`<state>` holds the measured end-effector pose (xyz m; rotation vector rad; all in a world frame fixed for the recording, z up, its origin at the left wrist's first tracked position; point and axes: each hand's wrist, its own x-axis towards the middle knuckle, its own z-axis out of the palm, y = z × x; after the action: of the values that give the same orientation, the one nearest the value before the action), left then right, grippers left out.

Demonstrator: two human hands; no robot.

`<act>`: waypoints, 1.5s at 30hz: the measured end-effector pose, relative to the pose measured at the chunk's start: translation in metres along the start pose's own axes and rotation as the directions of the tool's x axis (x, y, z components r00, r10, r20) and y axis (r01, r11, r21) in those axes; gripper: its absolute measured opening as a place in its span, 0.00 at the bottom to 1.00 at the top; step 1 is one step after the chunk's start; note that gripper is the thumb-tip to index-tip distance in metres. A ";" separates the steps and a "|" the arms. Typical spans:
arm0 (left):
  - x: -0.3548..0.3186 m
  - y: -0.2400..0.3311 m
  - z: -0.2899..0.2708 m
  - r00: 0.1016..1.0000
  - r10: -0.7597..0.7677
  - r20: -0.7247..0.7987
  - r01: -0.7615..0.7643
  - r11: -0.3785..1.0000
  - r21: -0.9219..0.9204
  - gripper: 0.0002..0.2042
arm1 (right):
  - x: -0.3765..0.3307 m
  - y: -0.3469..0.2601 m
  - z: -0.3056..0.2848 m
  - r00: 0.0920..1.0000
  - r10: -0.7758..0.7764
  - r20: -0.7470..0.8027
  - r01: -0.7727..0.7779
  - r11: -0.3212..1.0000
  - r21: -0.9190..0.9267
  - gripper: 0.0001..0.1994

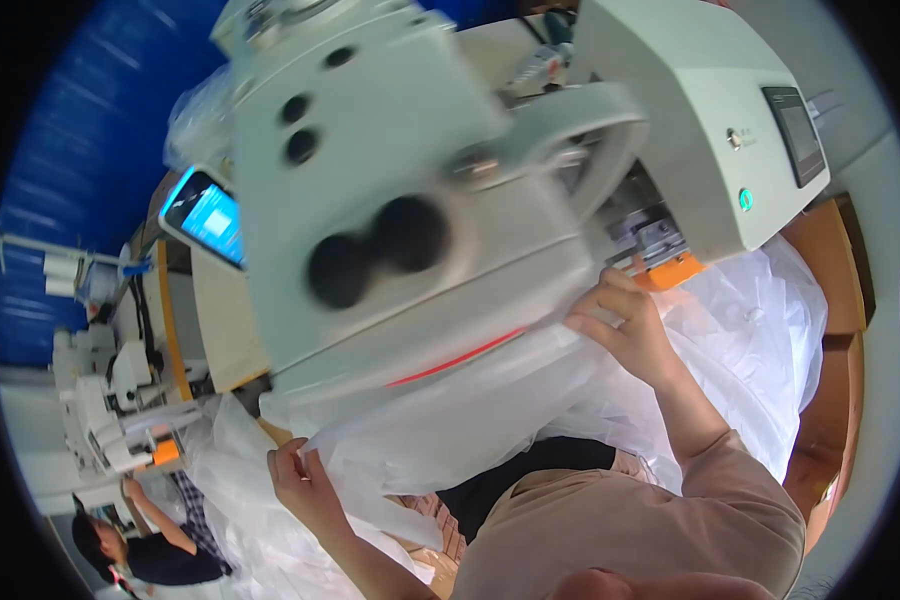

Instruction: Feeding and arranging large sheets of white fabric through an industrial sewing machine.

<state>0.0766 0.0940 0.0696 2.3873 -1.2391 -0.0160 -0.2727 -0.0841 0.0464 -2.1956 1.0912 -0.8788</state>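
White fabric point(730, 330) spread under sewing machine point(400, 190), draping toward lap. Right hand point(625, 330) flat on fabric beside orange presser area point(670, 272), fingers point(600, 300) curled, pressing cloth down. Left hand point(300, 480) pinches fabric edge at lower left, fingers closed on it. Loose cloth bunched between hands; wooden surface point(830, 260) right of fabric.

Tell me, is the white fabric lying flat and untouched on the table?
No: the left hand pinches the white fabric and the right hand presses it near the sewing machine.
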 end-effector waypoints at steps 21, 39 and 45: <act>0.029 0.050 0.087 0.944 0.319 -0.081 -0.324 0.858 -0.399 0.08 | 0.001 0.046 -0.029 0.871 -0.172 -0.459 -0.189 0.747 -0.638 0.06; 0.031 -0.016 0.030 0.577 0.228 0.784 0.466 0.697 -0.545 0.08 | -0.008 0.008 -0.008 0.841 -0.244 -0.482 -0.050 0.853 -0.520 0.12; 0.051 -0.044 0.051 0.999 0.022 0.035 -0.014 0.975 -0.223 0.10 | 0.036 -0.013 0.030 0.964 -0.229 -0.136 0.135 0.861 -0.491 0.14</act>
<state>0.1303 0.0563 0.0162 2.1909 -1.2073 -0.1852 -0.2275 -0.1016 0.0475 -2.7051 1.3196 -0.9992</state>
